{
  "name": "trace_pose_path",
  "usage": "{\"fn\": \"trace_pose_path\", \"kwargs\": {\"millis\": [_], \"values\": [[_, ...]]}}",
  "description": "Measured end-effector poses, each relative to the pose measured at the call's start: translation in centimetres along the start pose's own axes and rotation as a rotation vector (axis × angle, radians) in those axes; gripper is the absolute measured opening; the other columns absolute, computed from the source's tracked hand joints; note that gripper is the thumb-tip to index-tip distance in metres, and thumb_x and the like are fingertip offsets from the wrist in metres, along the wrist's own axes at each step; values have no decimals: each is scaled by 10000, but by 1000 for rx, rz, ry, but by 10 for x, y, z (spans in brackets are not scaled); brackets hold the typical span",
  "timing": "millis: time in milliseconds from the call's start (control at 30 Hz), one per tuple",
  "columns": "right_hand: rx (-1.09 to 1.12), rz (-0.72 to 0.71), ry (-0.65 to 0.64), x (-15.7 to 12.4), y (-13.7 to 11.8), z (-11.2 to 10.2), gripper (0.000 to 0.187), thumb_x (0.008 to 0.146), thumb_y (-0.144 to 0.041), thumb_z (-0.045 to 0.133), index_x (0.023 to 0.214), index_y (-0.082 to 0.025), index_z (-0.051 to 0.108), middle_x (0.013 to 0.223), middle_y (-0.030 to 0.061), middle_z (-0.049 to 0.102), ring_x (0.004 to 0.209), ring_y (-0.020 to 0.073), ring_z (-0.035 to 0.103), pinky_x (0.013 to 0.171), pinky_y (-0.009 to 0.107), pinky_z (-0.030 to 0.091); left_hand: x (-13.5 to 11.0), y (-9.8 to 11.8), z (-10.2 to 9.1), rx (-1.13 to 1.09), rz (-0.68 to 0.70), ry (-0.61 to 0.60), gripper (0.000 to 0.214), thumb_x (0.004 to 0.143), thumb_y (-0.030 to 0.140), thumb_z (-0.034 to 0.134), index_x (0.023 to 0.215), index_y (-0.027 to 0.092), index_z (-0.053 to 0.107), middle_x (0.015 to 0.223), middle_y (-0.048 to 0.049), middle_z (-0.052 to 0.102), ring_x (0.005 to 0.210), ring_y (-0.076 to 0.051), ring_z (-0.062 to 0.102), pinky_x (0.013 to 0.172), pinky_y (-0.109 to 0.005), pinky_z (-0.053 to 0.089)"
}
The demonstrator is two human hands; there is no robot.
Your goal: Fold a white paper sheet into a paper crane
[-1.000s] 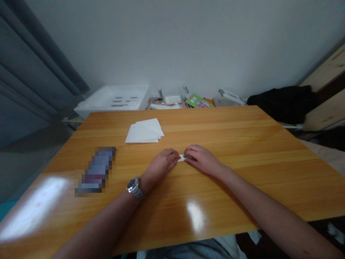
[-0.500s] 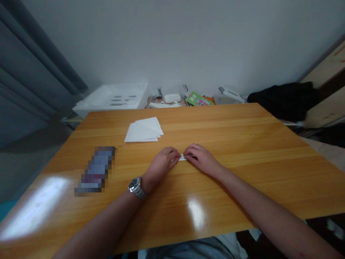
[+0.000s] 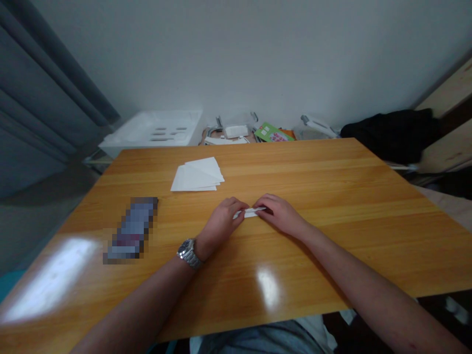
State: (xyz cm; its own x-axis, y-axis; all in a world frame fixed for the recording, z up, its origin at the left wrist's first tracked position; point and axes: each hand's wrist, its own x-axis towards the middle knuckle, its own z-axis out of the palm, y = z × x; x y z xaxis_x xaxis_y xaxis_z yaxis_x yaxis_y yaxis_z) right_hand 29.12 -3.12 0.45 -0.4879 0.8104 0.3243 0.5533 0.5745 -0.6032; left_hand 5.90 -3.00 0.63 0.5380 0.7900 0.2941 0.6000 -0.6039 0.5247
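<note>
A narrow strip of folded white paper point(image 3: 251, 213) lies between my hands, low over the wooden table point(image 3: 317, 182). My left hand point(image 3: 225, 216), with a metal watch point(image 3: 188, 253) on its wrist, pinches the strip's left end. On the other end my right hand point(image 3: 278, 213) closes its thumb and fingers. Part of the strip is hidden under the fingers of both hands. Beyond my left hand lies a fanned stack of white paper sheets point(image 3: 197, 175).
A phone-like object point(image 3: 132, 228), blurred into blocks, rests at the left. Past the table's far edge are a white tray point(image 3: 155, 129), a green booklet point(image 3: 273, 132) and assorted items. Black cloth point(image 3: 389, 135) lies at the right; a grey curtain point(image 3: 40, 88) hangs at the left.
More of the white paper strip shows between my hands, with its upper layer slightly lifted. My fingers have shifted a little on it. The stack and the phone-like object stay put.
</note>
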Motion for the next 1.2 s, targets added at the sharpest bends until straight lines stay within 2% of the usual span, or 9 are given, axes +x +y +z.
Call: {"fn": "trace_pose_path", "kwargs": {"millis": [167,400,700,867,1067,1200], "values": [[35,-49,33,1,-2,2,77,961,-200,615,932,-207,686,949,70,680,915,209,621,818,346,498,-1,2,-1,33,4,-30,183,1002,276,570,1067,179,710,999,-68,667,951,-216,616,884,-353,502],[76,-44,50,1,-4,-2,84,963,-229,622,935,-202,696,973,79,677,925,209,629,833,347,507,-1,6,-7,-29,-4,-35,173,1010,272,550,1003,185,700,991,-54,665,936,-202,620,874,-330,502],[73,-11,42,-2,-4,-5,115,976,-278,607,966,-217,703,931,55,710,866,196,647,789,326,497,-1,10,-8,-41,-38,53,118,987,224,565,966,174,670,988,-65,655,953,-218,611,894,-368,505],[48,-63,76,0,-9,-7,134,981,-298,601,937,-216,698,900,61,708,855,207,640,785,341,496,-1,10,-9,-97,-52,78,101,986,226,564,976,178,652,987,-61,655,948,-210,619,889,-358,511],[147,-65,133,-1,-12,-9,184,970,-359,624,885,-231,726,902,67,741,852,218,684,795,371,534,-3,9,-9,-136,-43,50,120,989,242,566,1019,180,664,993,-64,664,940,-205,623,861,-350,511],[202,-31,114,-3,-10,-9,163,950,-360,658,899,-236,750,920,63,759,853,217,701,800,372,540,-4,10,-10,-170,-14,27,169,1008,281,555,1013,189,697,987,-58,667,953,-196,624,868,-336,506]]}}
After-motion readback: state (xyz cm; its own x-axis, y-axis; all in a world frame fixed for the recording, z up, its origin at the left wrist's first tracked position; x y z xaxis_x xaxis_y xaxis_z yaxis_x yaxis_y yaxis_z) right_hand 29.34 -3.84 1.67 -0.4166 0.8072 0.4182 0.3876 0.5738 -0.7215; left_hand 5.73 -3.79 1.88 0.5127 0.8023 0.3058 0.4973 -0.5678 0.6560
